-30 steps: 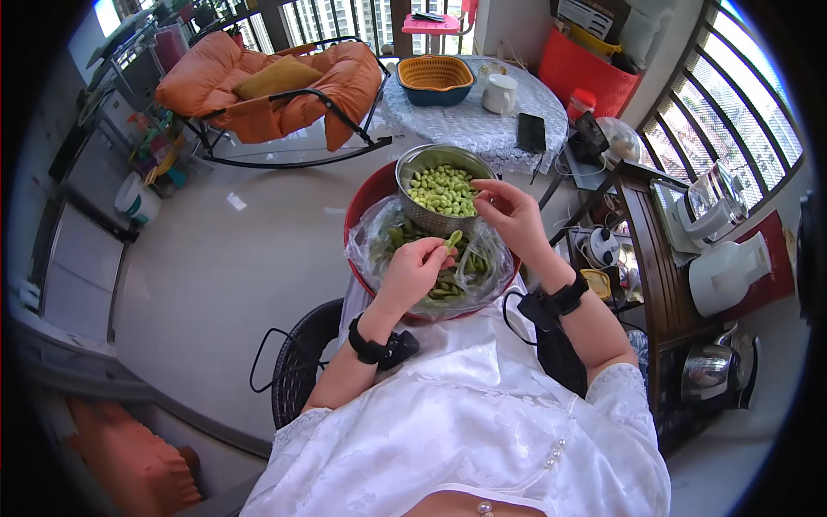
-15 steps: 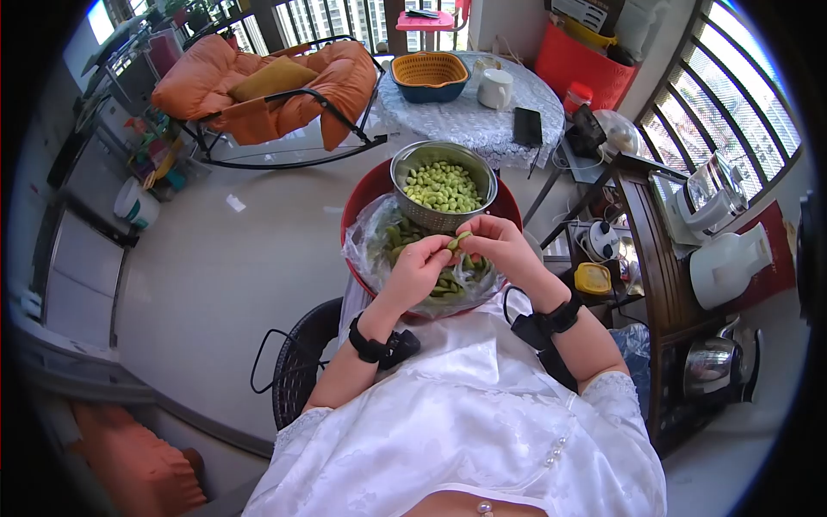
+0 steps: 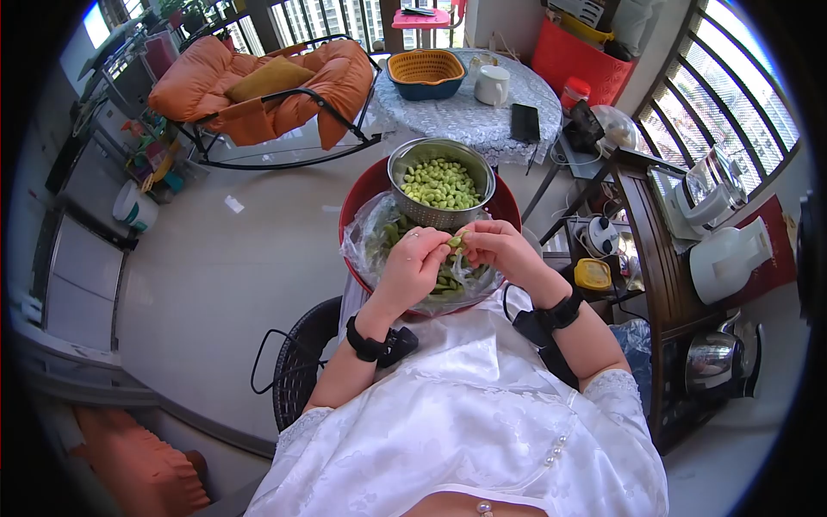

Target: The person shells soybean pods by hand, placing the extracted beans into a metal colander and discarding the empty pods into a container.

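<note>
Right, on my feed both hands are pinched at the fingertips, and the small green pod (image 3: 456, 244) sits in the gap between them. I have the left hand (image 3: 415, 263) gripping its left side and the right hand (image 3: 500, 248) closed on its other side, so neither is clearly nearer to it. Fingers cover much of the pod, and I can't be sure of its long axis; what shows seems to slant away from the left thumb toward the right fingertips. Straight ahead of both hands, just beyond the fingertips, I see the metal strainer (image 3: 438, 215) with pale beans (image 3: 441, 183) in it. Below the hands lie more pods (image 3: 446, 283) in a clear plastic bag (image 3: 360, 243), and the red basin (image 3: 354, 193) rings all this.
</note>
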The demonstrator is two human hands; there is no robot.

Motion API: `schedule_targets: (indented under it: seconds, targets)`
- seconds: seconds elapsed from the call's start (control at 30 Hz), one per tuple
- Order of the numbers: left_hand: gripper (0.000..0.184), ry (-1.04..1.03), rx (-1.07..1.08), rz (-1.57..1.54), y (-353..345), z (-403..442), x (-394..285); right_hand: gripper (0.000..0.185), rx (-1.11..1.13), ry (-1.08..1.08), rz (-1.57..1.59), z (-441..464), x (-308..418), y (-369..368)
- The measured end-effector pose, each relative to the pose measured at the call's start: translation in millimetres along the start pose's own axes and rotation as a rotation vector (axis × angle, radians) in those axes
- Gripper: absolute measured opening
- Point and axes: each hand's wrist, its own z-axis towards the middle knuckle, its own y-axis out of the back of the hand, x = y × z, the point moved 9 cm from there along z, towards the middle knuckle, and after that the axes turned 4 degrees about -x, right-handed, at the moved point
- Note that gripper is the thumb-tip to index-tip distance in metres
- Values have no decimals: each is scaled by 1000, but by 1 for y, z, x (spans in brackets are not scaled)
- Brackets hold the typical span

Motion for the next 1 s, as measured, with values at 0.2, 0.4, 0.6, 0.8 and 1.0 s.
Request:
schedule_targets:
  seconds: [0.2,0.4,0.6,0.8,1.0]
  targets:
    - [10,-106,6,101,-1,0,-13,15,-16,-108,148,1,-15,0]
    - [8,-101,36,138,-5,-1,-12,13,64,-372,425,3,-40,1]
    - [11,-8,25,88,-5,-3,-3,15,173,-467,572,-5,-42,-16]
    - [17,301,-11,-98,-4,-10,33,20,-374,471,-454,-10,25,12]
    - [16,200,-54,33,0,-7,23,20,-327,587,-667,-26,49,-16]
